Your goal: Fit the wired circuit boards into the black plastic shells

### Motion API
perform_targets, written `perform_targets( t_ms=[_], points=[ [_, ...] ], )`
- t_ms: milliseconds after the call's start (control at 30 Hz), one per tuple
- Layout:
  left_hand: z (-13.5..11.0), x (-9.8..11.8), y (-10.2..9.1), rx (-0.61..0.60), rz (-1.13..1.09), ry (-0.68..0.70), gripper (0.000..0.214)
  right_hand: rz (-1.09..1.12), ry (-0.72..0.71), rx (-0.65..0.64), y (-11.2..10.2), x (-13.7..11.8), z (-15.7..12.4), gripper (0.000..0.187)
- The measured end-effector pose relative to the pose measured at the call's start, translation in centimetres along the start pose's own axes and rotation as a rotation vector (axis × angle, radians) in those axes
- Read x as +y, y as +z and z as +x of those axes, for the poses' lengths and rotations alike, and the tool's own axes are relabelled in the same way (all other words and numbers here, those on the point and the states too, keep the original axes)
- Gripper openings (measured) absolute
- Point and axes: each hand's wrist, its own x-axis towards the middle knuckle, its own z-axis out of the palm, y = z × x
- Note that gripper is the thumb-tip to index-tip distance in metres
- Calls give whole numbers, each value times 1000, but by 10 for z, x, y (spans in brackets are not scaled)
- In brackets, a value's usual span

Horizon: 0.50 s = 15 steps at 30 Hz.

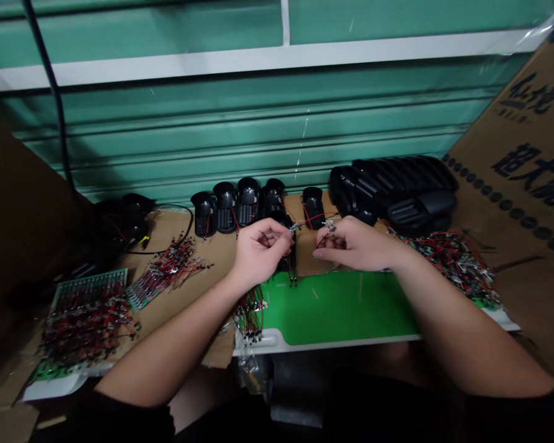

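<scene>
My left hand [261, 255] and my right hand [355, 244] are close together above a green mat [337, 307], with fingertips pinched. Each pinches a thin red wire with a small metal end: the left one [295, 227], the right one [330, 226]. These wires seem to run from a black plastic battery holder [313, 207] just behind my hands. Another black holder [286, 258] stands partly hidden behind my left hand, with wire ends hanging below it.
Several black holders [237, 203] stand in a row on cardboard [212, 252]. Wire bundles lie on a green board [85, 317] at left, with a tangled pile [452, 267] at right. Black housings [392, 187] are stacked behind. A teal shutter [258, 123] closes the back.
</scene>
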Motion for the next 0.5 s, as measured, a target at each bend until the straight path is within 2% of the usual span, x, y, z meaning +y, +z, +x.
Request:
perform_targets(
  t_ms=[100,267,500],
  points=[
    [3,-2,-1,79,31,16,28,39,-1,37,2,-2,1,30],
    [6,1,-4,178,74,81,23,56,-3,246,3,0,2,26],
    [10,5,-11,276,85,120,18,-108,46,451,0,11,7,25]
  ],
)
